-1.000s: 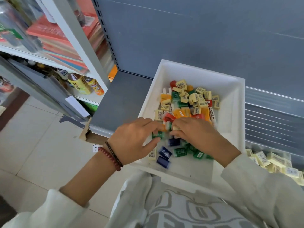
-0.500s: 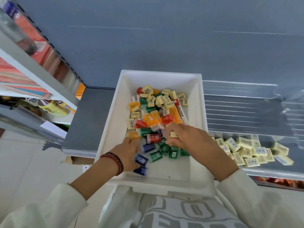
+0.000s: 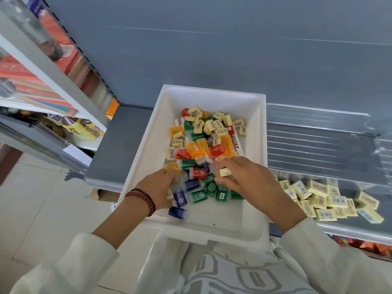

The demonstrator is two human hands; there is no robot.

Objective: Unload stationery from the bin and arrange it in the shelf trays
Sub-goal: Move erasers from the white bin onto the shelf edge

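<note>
On my right hand (image 3: pixel 247 181), fingers pinch a cream eraser (image 3: pixel 225 172), its length lying crosswise; my left hand (image 3: pixel 157 187) grip I cannot tell.

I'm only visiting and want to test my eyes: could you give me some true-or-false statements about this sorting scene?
1. The left hand and the right hand both reach into the white bin. True.
2. The right hand pinches a pale yellow eraser. True.
3. The bead bracelets sit on the right wrist. False: they are on the left wrist.
4. The shelf tray to the right of the bin holds blue pieces. False: it holds a pile of pale yellow erasers.
</note>
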